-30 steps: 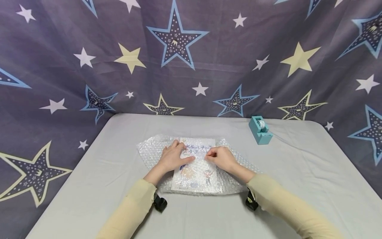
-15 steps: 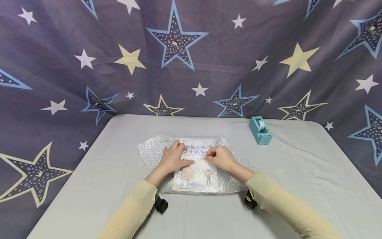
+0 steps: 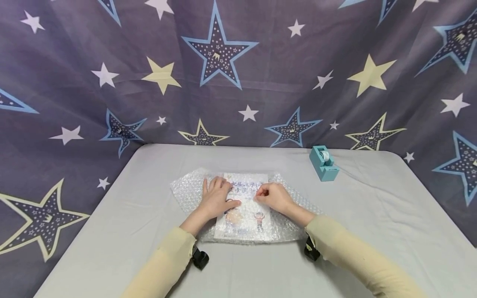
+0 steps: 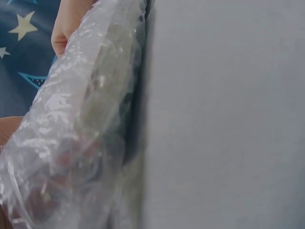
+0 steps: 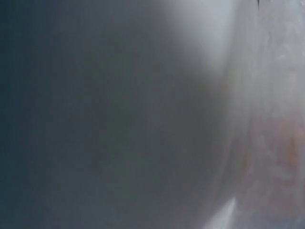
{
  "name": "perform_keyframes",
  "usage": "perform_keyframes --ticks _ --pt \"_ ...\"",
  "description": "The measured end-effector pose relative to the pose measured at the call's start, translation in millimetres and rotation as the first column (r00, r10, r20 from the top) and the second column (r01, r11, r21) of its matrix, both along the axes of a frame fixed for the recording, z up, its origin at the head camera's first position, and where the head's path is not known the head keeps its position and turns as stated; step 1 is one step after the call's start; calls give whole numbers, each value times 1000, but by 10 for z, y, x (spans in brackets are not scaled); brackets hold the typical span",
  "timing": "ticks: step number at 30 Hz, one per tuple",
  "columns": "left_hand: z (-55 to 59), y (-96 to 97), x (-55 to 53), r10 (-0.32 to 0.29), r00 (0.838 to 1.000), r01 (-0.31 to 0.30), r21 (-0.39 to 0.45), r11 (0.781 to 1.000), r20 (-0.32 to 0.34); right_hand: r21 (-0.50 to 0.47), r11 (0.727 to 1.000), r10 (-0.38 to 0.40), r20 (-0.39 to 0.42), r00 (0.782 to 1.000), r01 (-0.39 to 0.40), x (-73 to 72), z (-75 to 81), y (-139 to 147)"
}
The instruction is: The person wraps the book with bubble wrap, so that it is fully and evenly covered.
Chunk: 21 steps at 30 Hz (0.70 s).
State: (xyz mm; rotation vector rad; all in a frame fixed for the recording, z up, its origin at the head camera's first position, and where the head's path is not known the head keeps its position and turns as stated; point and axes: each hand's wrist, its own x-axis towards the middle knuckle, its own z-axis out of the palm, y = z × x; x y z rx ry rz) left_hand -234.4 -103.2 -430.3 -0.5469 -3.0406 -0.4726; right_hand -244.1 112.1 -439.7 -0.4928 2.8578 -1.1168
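A picture book [image 3: 242,229], with blue writing and cartoon figures on its cover, lies inside clear bubble wrap [image 3: 190,188] on the table. My left hand [image 3: 214,200] rests on the wrapped book's left side, fingers spread and thumb reaching over the cover. The fingers of my right hand [image 3: 276,198] are bent, and their tips pinch at the bubble wrap over the cover's right half. In the left wrist view, the bubble wrap [image 4: 52,109] shows close up along the book's edge. The right wrist view is mostly blurred, with the wrap [image 5: 276,95] at its right side.
A teal tape dispenser [image 3: 324,163] with a white roll stands at the table's back right. Pale grey cloth covers the table [image 3: 372,207]. Behind it hangs a dark curtain [image 3: 275,49] patterned with stars.
The fingers of my left hand have spread and shifted a little to the left. My right hand keeps its place on the wrap.
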Motion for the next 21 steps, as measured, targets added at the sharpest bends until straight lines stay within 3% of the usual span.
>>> perform_keyframes --ticks 4,15,21 --pt "7 4 1 -67 997 67 2 998 -48 -3 1000 -15 10 1000 15 -9 -4 2" --pt "-20 15 9 -151 988 153 164 975 -21 -6 1000 -27 22 999 27 -13 -22 -11" --pt "18 19 -8 -259 965 261 118 958 -30 -2 1000 -27 11 1000 27 -21 -10 -11"
